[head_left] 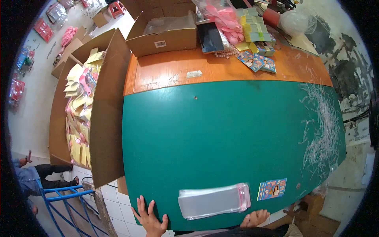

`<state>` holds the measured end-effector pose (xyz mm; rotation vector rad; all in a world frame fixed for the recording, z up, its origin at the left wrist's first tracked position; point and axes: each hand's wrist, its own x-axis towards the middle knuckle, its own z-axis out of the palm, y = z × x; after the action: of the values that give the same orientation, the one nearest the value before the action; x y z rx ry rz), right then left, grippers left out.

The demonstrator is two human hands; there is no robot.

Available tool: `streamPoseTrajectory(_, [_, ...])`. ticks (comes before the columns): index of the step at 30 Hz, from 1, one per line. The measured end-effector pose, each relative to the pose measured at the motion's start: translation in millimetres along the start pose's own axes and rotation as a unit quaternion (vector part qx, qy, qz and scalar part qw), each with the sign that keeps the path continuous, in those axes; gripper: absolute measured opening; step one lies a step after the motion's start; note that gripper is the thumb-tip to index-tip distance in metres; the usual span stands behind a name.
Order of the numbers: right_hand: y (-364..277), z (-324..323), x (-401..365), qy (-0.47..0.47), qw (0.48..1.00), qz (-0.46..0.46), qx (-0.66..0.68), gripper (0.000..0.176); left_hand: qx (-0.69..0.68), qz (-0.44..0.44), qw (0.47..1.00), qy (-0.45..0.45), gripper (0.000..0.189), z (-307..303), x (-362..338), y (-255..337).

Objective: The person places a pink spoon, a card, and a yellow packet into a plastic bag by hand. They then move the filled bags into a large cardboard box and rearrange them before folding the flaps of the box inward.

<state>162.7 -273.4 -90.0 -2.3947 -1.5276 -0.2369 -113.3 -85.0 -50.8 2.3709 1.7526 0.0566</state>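
My left hand [151, 218] lies at the front left edge of the green table mat [205, 134], fingers spread, holding nothing. My right hand [256, 218] rests at the front edge with its fingers curled in; nothing shows in it. Between them sits a stack of clear plastic sleeves [211, 202] with a pinkish strip at its right end. Just beyond my right hand is a small fanned pile of blue printed cards [273, 189], apart from the fingers.
A large carton [108, 102] of yellow-carded pink items stands left. Along the back are another open carton [162, 41], a dark phone or tablet [211, 37], pink items [227, 23] and card bundles [254, 27]. Plastic strips [323, 130] cover the right side. A person [29, 181] is at far left.
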Motion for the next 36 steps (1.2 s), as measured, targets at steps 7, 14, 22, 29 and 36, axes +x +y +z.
streamPoseTrajectory(7, [-12.0,9.4,12.5,0.064,0.995,0.042,0.057,0.025,-0.068,0.033,0.992,0.098,0.051,5.5,-0.8,-3.3])
streamPoseTrajectory(14, [-14.8,14.1,18.6,0.145,0.987,0.009,0.074,0.027,-0.119,0.043,0.969,0.215,0.042,12.6,-2.9,-7.9])
streamPoseTrajectory(22, [-18.2,11.8,23.7,0.161,0.984,0.008,0.078,0.022,-0.197,0.043,0.937,0.284,0.025,19.9,-2.9,-11.2])
streamPoseTrajectory(29, [-17.3,13.5,24.5,0.179,0.981,0.000,0.075,0.023,-0.201,0.053,0.937,0.280,0.026,20.3,-1.9,-12.3])
streamPoseTrajectory(36, [-18.6,10.9,23.8,0.162,0.983,0.005,0.084,0.023,-0.226,0.051,0.930,0.286,0.027,20.9,-3.5,-12.8])
